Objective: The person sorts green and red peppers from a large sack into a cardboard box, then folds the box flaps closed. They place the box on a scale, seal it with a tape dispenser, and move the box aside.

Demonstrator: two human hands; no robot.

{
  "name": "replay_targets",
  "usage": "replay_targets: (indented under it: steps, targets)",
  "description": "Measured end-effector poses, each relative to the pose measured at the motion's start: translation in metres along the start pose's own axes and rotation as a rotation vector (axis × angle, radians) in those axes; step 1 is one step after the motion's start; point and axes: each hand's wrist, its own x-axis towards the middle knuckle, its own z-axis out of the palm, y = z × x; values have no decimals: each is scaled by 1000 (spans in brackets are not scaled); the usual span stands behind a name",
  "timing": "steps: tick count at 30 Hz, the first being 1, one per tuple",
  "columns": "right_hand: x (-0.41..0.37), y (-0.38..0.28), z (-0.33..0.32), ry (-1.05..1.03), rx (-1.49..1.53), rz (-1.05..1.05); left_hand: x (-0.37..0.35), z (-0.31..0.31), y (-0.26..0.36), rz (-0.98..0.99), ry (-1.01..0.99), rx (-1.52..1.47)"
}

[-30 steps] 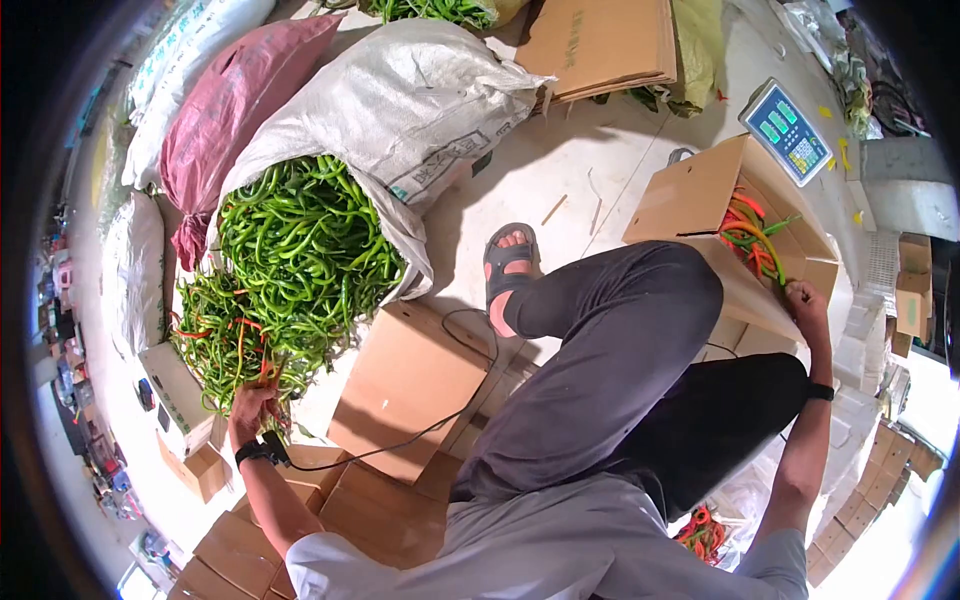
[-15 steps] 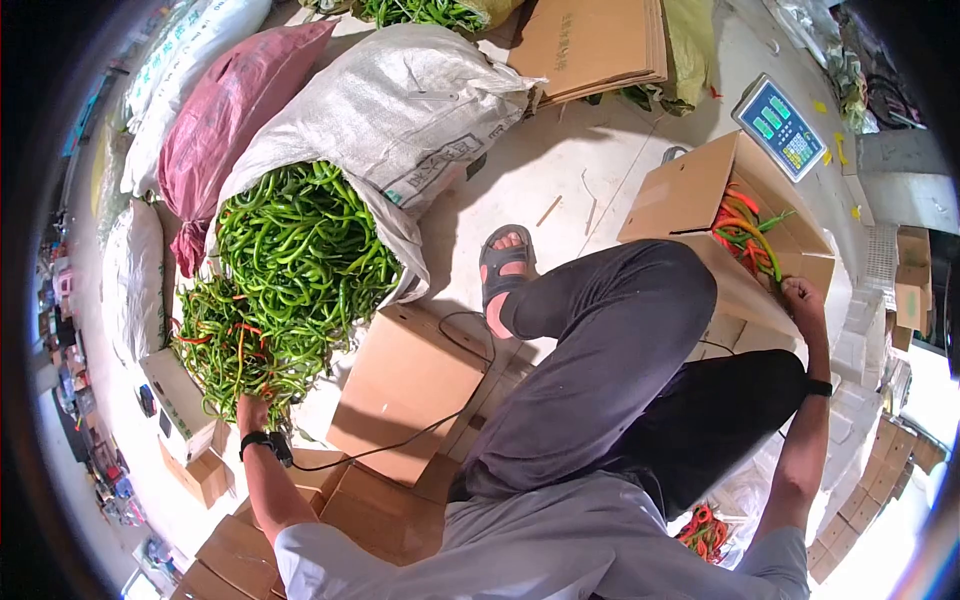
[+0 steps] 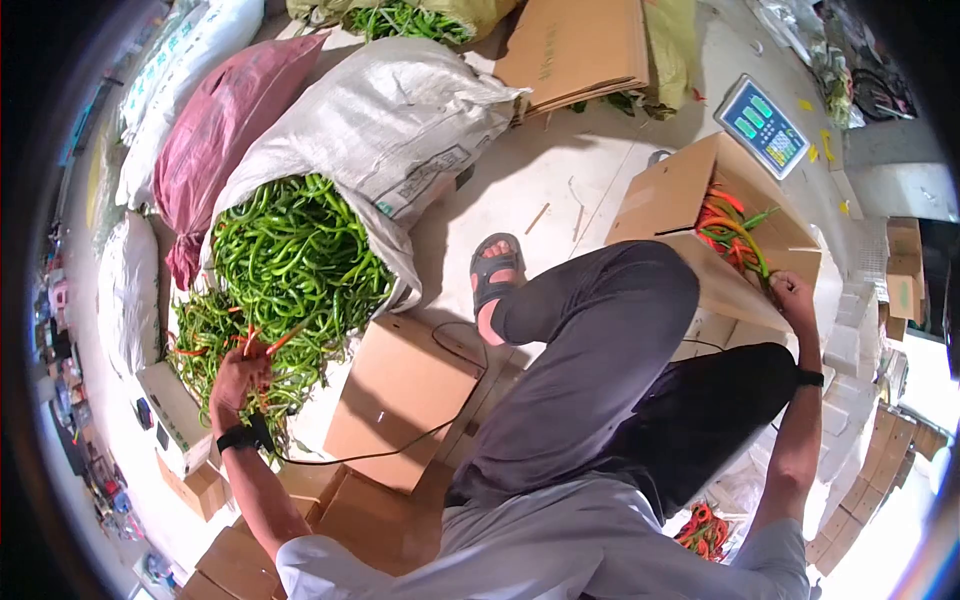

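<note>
My left hand is closed round a few red-orange chili peppers, their ends poking out past the fingers. It is over a heap of green chili peppers spilling from a white woven sack. At the right, my right hand has its fingers curled at the edge of an open cardboard box. Red and orange chili peppers lie in that box, and one long orange-green pepper reaches to the fingertips. What the right fingers grip is hidden.
A closed cardboard box stands in front of the heap, with a black cable across it. A digital scale is behind the open box. Flat cardboard and a pink sack lie farther back. More red peppers sit beside me.
My left hand has risen out of the green peppers and now shows red-orange peppers in its grasp. My right hand stays at the box edge. The whole view has shifted slightly.
</note>
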Motion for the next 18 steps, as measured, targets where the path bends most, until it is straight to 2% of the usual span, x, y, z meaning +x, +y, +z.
replay_targets:
  steps: [3,5,7,8,9,11,13,15,18]
  targets:
    - [-14,-25,4,48,-19,46,19,64,64,104,-88,66]
    - [-5,2,-4,80,-287,-126,46,107,94,231,-207,104]
    - [-2,11,-6,155,-491,-428,54,174,145,339,-287,190]
    - [-14,-19,-4,62,-342,-192,58,208,167,393,-357,201]
    - [-22,-28,2,147,-275,-168,60,246,190,469,-428,176]
    - [-21,-27,3,192,-241,-290,54,323,238,618,-562,230]
    - [-25,-36,1,253,-211,-98,32,396,283,732,-699,304]
    - [-29,-43,0,362,-92,-100,9,465,322,732,-852,383]
    - [-31,-39,-6,526,-209,-102,-15,563,351,906,-1074,340]
